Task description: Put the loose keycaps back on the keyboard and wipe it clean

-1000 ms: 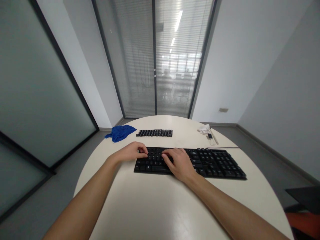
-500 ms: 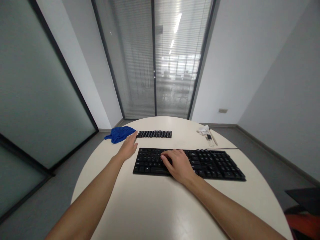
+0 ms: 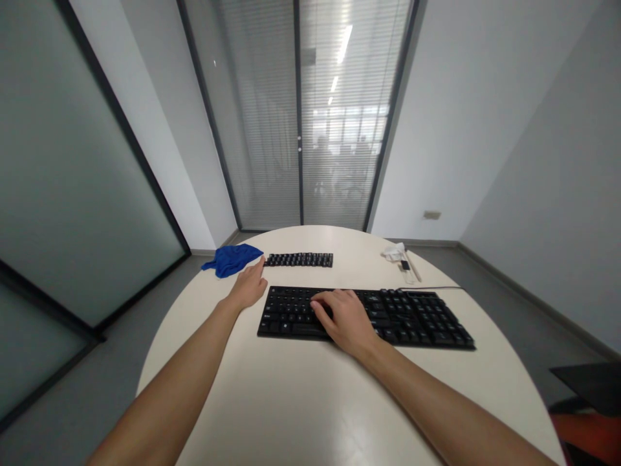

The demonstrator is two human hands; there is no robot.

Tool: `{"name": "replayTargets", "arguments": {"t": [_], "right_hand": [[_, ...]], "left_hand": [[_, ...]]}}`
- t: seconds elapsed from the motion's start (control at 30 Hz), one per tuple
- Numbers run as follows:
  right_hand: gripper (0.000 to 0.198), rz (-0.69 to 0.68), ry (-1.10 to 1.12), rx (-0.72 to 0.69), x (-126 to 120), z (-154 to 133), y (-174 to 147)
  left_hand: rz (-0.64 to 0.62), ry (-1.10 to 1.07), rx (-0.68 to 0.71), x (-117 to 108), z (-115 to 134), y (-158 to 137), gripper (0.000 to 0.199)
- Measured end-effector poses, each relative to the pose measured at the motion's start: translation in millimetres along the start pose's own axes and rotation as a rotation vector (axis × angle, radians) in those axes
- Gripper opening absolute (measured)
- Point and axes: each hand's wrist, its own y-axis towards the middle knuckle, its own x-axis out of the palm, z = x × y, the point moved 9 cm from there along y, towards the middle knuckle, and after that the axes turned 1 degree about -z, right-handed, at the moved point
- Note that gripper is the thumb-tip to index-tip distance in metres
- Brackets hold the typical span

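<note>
My left hand [image 3: 249, 285] reaches over the white table with its index finger stretched out. That fingertip is at the left end of the rows of loose black keycaps [image 3: 301, 260]; whether it touches a cap is hard to tell. My right hand [image 3: 347, 318] rests on the black keyboard [image 3: 417, 320], its thumb and index tips close together in a pinch over the left half. Anything between those fingertips is too small to make out. Small light marks show on the keyboard's upper left part, where caps seem to be off.
Beyond my left hand lies a crumpled blue cloth [image 3: 233, 259]. At the back right are a white crumpled tissue [image 3: 394, 252], a small black piece [image 3: 405, 265] and a thin pale stick [image 3: 414, 266]. A cable [image 3: 431, 288] runs off the round table's [image 3: 291, 401] right edge.
The fingers of my left hand have drawn in slightly, leaving the index finger pointing at the keycaps. My right hand and the keyboard have stayed in place.
</note>
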Motion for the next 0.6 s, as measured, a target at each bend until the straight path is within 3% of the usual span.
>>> {"name": "replayTargets", "arguments": {"t": [0.3, 0.6], "right_hand": [[0.021, -0.010, 0.007, 0.010, 1, 2, 0], [0.021, -0.008, 0.003, 0.010, 1, 3, 0]], "left_hand": [[0.098, -0.006, 0.054, -5, 1, 0, 0.058], [0.103, -0.019, 0.035, -17, 5, -1, 0.038]]}}
